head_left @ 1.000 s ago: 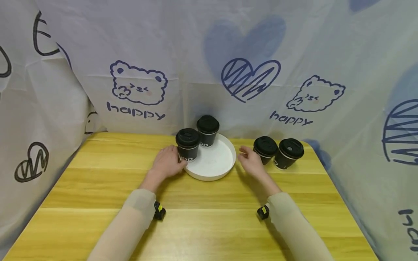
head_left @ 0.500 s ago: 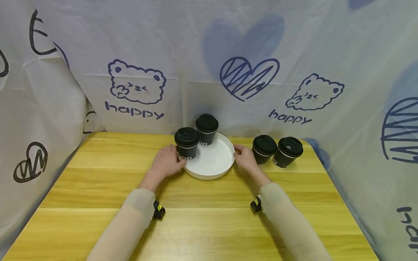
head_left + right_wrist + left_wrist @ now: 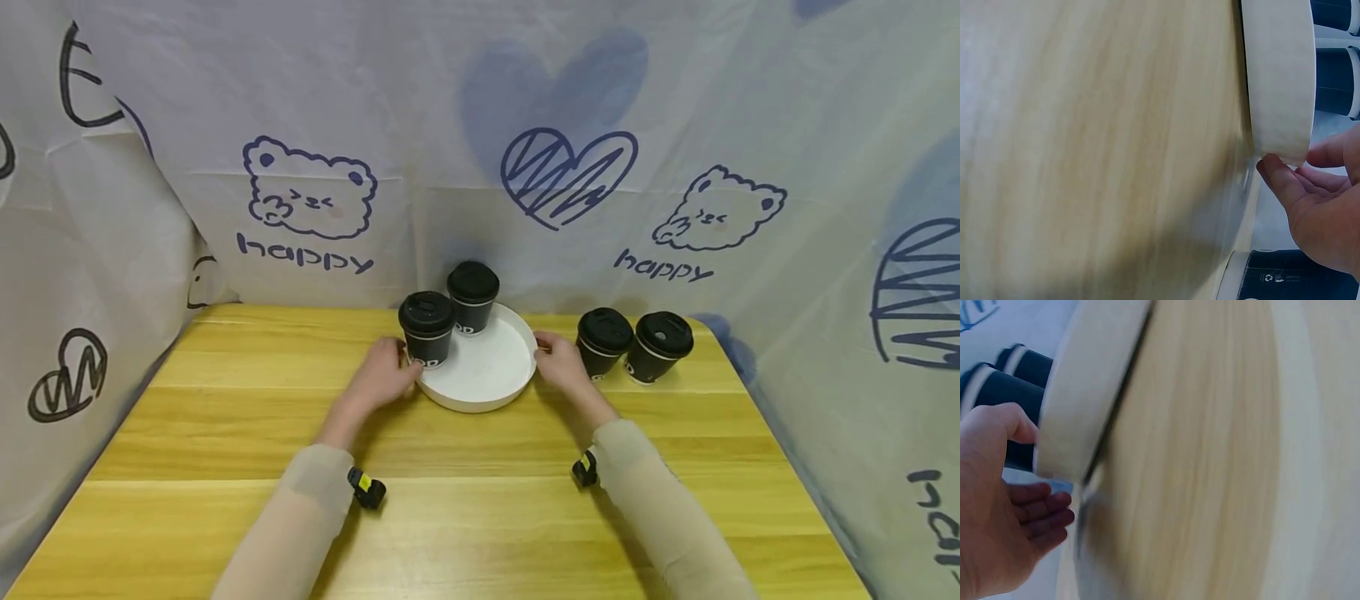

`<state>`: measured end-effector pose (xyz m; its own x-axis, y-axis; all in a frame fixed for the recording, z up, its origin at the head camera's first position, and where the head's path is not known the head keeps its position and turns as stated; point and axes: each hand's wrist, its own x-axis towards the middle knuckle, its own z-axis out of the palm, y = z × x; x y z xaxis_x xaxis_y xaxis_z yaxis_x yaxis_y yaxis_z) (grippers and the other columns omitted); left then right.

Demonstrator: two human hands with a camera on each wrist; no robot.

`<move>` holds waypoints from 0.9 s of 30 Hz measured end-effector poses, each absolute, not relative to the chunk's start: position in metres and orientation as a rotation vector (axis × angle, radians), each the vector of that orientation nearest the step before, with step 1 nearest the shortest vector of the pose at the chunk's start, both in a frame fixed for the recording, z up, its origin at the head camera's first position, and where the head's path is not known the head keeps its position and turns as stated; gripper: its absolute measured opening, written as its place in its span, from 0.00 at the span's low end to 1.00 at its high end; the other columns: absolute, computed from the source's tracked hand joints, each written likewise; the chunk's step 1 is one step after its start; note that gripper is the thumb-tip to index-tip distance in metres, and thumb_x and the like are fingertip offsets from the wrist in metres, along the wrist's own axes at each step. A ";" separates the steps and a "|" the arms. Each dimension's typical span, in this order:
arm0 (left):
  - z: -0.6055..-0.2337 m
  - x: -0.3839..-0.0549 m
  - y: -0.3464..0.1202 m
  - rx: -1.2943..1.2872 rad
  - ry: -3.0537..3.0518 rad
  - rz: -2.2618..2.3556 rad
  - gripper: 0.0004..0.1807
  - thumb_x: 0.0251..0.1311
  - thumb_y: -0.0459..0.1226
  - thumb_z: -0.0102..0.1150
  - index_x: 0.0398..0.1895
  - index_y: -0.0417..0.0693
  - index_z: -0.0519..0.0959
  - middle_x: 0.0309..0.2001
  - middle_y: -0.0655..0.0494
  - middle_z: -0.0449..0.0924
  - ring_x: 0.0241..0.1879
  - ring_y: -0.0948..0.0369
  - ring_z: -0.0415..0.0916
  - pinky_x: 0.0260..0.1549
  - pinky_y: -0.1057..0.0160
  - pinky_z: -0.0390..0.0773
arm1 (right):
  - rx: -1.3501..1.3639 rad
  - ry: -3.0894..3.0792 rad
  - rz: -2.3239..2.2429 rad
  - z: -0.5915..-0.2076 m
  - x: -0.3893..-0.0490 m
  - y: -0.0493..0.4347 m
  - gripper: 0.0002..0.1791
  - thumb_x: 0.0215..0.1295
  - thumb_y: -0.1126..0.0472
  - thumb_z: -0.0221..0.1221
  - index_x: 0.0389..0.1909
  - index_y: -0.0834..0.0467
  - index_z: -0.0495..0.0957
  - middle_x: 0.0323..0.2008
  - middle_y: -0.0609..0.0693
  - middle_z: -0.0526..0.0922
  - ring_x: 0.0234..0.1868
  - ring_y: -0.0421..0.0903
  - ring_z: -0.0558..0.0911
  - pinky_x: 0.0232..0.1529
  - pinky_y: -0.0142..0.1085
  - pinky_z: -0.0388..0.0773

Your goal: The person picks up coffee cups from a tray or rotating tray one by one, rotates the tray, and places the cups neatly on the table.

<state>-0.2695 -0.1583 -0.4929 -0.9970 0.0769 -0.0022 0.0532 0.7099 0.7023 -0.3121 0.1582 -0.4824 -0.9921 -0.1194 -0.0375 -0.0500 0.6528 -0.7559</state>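
Note:
A round white tray point(image 3: 480, 371) lies on the table with two lidded black paper cups standing in it: a front cup point(image 3: 427, 329) and a rear cup point(image 3: 474, 296). My left hand point(image 3: 382, 371) is at the tray's left edge. In the left wrist view its thumb point(image 3: 1019, 425) is at the rim, while the loosely bent fingers point(image 3: 1044, 515) stand a little apart from the tray wall. On the opposite side my right hand point(image 3: 561, 362) pinches the rim, thumb over the edge and fingertips point(image 3: 1270, 161) against the outer wall.
Right of my right hand, two more lidded black cups stand on the wooden table point(image 3: 480, 517): a nearer cup point(image 3: 603, 342) and a farther-right cup point(image 3: 658, 346). A printed cloth point(image 3: 420, 125) hangs behind the table and along its sides.
My right hand has moved left from beside the cups to the tray's rim and taken hold. My left hand has stayed at the left edge, its fingers shifting slightly. The cups stay put.

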 end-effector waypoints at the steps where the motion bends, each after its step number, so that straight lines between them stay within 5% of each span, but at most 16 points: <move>1: -0.492 -0.268 -0.158 0.073 2.836 1.256 0.33 0.66 0.43 0.57 0.64 0.24 0.68 0.58 0.30 0.74 0.57 0.40 0.74 0.61 0.43 0.76 | -0.143 2.780 -1.269 -0.482 -0.312 0.158 0.25 0.76 0.66 0.49 0.71 0.67 0.71 0.62 0.65 0.80 0.64 0.59 0.78 0.65 0.48 0.76; 6: -0.483 -0.259 -0.151 -0.177 2.616 1.652 0.37 0.67 0.38 0.58 0.72 0.24 0.58 0.66 0.28 0.67 0.67 0.37 0.68 0.68 0.44 0.70 | -0.151 2.788 -1.280 -0.482 -0.312 0.159 0.25 0.75 0.66 0.49 0.71 0.67 0.72 0.62 0.65 0.81 0.64 0.59 0.79 0.65 0.48 0.76; 27: -0.494 -0.244 -0.123 -0.416 2.417 2.019 0.31 0.61 0.27 0.56 0.67 0.21 0.63 0.62 0.25 0.72 0.64 0.37 0.73 0.63 0.47 0.77 | -0.101 2.785 -1.322 -0.485 -0.298 0.158 0.25 0.74 0.65 0.52 0.70 0.65 0.74 0.62 0.64 0.81 0.63 0.58 0.80 0.63 0.48 0.78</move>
